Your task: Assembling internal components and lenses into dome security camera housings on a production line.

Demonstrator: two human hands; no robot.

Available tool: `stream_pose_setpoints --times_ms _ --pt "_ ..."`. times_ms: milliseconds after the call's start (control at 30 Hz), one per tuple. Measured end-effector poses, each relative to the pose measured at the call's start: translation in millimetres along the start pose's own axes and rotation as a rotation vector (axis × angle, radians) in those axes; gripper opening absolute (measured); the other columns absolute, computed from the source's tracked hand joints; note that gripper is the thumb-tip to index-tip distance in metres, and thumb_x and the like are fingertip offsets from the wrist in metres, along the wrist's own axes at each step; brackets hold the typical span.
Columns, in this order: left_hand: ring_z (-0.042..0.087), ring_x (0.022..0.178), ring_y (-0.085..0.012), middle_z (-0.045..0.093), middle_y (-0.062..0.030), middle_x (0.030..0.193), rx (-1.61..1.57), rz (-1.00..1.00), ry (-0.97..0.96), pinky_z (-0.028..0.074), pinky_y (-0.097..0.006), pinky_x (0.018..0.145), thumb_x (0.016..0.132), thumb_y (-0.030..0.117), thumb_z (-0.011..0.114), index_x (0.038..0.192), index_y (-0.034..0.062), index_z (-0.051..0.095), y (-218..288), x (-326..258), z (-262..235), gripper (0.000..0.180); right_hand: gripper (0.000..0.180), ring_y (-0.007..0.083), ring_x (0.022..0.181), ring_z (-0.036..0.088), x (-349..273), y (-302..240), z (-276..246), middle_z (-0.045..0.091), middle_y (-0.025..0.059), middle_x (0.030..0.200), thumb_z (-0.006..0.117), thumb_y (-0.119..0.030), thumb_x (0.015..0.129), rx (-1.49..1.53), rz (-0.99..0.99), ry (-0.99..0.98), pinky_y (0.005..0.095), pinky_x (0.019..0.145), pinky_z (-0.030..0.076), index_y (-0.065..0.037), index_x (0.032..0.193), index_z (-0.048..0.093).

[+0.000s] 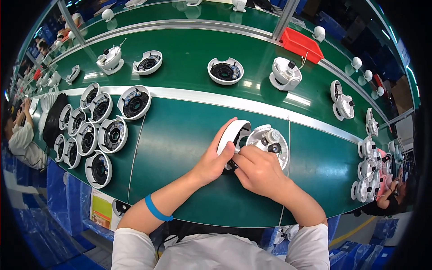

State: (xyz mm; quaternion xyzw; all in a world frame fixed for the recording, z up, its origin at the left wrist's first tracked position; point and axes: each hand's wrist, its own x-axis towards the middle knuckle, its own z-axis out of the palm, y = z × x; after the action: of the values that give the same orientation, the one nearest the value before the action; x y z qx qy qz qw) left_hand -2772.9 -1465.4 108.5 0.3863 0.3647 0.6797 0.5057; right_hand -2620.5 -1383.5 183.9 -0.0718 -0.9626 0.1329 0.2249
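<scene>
Item, centre of the green bench: we log a white dome-camera housing ring, tilted on edge, grasped by the left hand, thumb across its outer wall and fingers curled over the rim. Just at its 3 o'clock, touching it, we record a white camera base with lens module, lying flat with the black lens facing up. The right hand rests against the lower edge of that base, fingers bent and pinching at the dark joint between ring and base; we cannot tell what small part, if any, sits under the fingertips. The left forearm carries a blue wristband. At 9 o'clock from the hands, well apart, we list a cluster of white housings with black inserts, packed touching one another in rows. At 12 o'clock, beyond the pale strip, on the conveyor belt, we note an open housing ring and, just to its 3 o'clock, a partly assembled white camera with a wire. At 1 o'clock stands a red tray. At 3 o'clock, along the bench edge, we enter a row of finished white cameras. At 10 o'clock, two more units sit on the belt.
</scene>
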Motion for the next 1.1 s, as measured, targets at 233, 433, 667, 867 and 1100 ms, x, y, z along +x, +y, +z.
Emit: stream_pose_setpoints --times_ms 233,433,667,867,1100 --pt "0.041 0.144 -0.0266 0.043 -0.0171 0.157 0.064 0.034 -0.033 0.031 -0.039 0.120 0.104 0.060 0.054 0.166 0.0067 0.020 7.2 -4.1 -24.7 0.089 0.019 0.0208 0.073 0.064 14.7 -4.4 19.3 0.059 0.0053 0.084 0.075 -0.009 0.075 -0.098 -0.085 -0.026 0.0339 0.053 0.053 -0.003 0.092 0.069" --pt "0.040 0.147 -0.0273 0.038 -0.0177 0.160 0.182 0.032 -0.074 0.030 -0.040 0.122 0.100 0.069 0.052 0.166 0.0019 0.016 25.3 -15.1 -41.3 0.101 0.020 0.0223 0.072 0.064 28.1 -17.7 29.7 0.058 0.0064 0.082 0.075 -0.006 0.070 -0.125 -0.085 -0.071 0.0352 0.053 0.053 -0.003 0.087 0.066" --pt "0.041 0.147 -0.0280 0.041 -0.0180 0.159 0.178 0.032 -0.100 0.030 -0.041 0.122 0.100 0.067 0.055 0.166 0.0016 0.016 40.2 -19.2 -56.3 0.101 0.020 0.0258 0.071 0.066 42.5 -38.1 39.9 0.061 0.0093 0.080 0.074 -0.002 0.068 -0.086 -0.014 -0.053 0.0373 0.054 0.053 -0.001 0.086 0.065" --pt "0.040 0.147 -0.0279 0.041 -0.0183 0.158 0.130 0.014 -0.104 0.030 -0.040 0.122 0.099 0.068 0.056 0.165 0.0005 0.017 54.0 -27.4 -61.1 0.102 0.012 0.0202 0.066 0.059 50.9 -39.2 52.2 0.055 0.0057 0.077 0.070 -0.006 0.071 -0.220 -0.177 0.031 0.0340 0.053 0.047 -0.005 0.081 0.063" --pt "0.047 0.140 -0.0214 0.047 -0.0133 0.153 -0.021 0.063 0.111 0.036 -0.035 0.118 0.107 0.042 0.057 0.163 0.0040 0.028 65.6 -42.3 -71.9 0.073 0.021 0.0171 0.069 0.057 66.6 -80.6 28.1 0.063 0.0051 0.094 0.075 -0.015 0.072 -0.403 -0.100 0.258 0.0341 0.057 0.043 -0.008 0.091 0.070"
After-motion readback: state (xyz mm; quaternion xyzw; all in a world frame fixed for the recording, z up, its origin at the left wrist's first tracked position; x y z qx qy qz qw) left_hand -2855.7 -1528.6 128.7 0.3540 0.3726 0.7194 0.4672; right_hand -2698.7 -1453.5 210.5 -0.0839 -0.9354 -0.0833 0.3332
